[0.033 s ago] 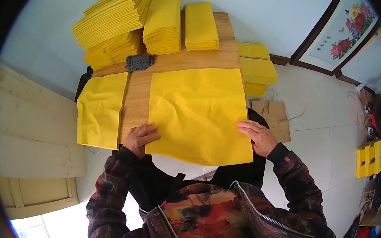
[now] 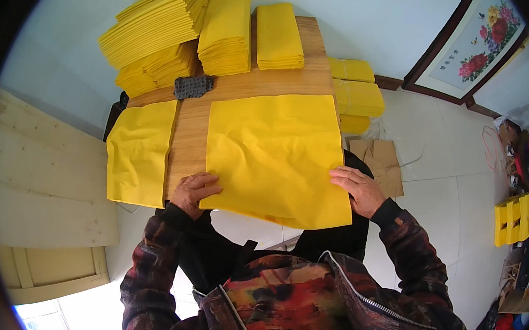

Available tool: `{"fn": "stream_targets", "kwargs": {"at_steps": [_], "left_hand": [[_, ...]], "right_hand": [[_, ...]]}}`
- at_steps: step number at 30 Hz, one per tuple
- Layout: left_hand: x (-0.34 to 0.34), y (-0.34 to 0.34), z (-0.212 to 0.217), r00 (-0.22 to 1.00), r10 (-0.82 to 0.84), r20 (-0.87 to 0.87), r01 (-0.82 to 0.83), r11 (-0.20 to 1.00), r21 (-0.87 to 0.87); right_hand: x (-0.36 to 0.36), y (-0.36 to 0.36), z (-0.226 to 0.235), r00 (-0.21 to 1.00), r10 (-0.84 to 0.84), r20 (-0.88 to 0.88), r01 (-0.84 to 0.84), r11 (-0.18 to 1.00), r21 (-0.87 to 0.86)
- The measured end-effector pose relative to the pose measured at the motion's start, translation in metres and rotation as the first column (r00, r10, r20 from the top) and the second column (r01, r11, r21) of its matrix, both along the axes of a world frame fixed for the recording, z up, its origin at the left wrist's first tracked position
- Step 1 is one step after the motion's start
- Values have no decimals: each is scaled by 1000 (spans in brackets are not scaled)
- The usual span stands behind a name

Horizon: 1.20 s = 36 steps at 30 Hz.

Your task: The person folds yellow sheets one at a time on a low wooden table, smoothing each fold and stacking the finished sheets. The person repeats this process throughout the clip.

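A large sheet of yellow paper (image 2: 274, 154) lies flat on the wooden table (image 2: 251, 84), slightly creased, its near edge hanging over the table's front toward the person. The left hand (image 2: 194, 193) rests on the sheet's near left corner, fingers curled and pressed down on the paper with the thumb tucked toward the edge; it lies on the sheet rather than closing around it. The right hand (image 2: 360, 189) sits at the near right corner, fingers spread fairly wide and laid flat along the sheet's right edge, the palm off the table's side. Both forearms come up from the lower edge in dark patterned sleeves with black cuffs.

A second yellow sheet (image 2: 141, 154) lies to the left of the first, apart from it, draping over the table's left edge. Between the two a strip of bare wood shows. At the far end of the table stand several stacks of folded yellow paper (image 2: 224, 27), side by side, the leftmost fanned and tilted. A small dark grey lattice-like object (image 2: 193, 86) lies just in front of those stacks. More yellow bundles (image 2: 355, 91) sit lower down beyond the table's right edge, near a flat piece of brown cardboard (image 2: 380, 161) on the pale floor. No bins or boxes holding anything show clearly.
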<state>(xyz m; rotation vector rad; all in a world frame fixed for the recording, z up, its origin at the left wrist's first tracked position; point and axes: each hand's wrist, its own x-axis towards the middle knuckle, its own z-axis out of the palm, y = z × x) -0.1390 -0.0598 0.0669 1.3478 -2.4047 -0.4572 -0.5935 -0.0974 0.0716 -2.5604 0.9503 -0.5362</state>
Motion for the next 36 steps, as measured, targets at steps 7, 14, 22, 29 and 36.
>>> {"fn": "stream_targets", "kwargs": {"at_steps": [7,14,22,29,36], "left_hand": [[-2,-13,3,854,275,-441,-100,919,381],[-10,-41,-3,772,524,-361,-303,801,515],[-26,-57,-14,742,624,-247,-537,773,339],[-28,-63,-13,726,667,-169,-595,731,334],[-34,-68,-12,738,669,-84,-632,730,262]], "right_hand": [[-1,-12,-1,979,-84,184,53,985,164],[13,-20,-18,797,-535,279,316,764,562],[39,-27,-19,650,-725,228,595,672,440],[50,-34,-8,667,-737,113,697,670,256],[50,-42,-9,657,-751,66,723,653,227]]}}
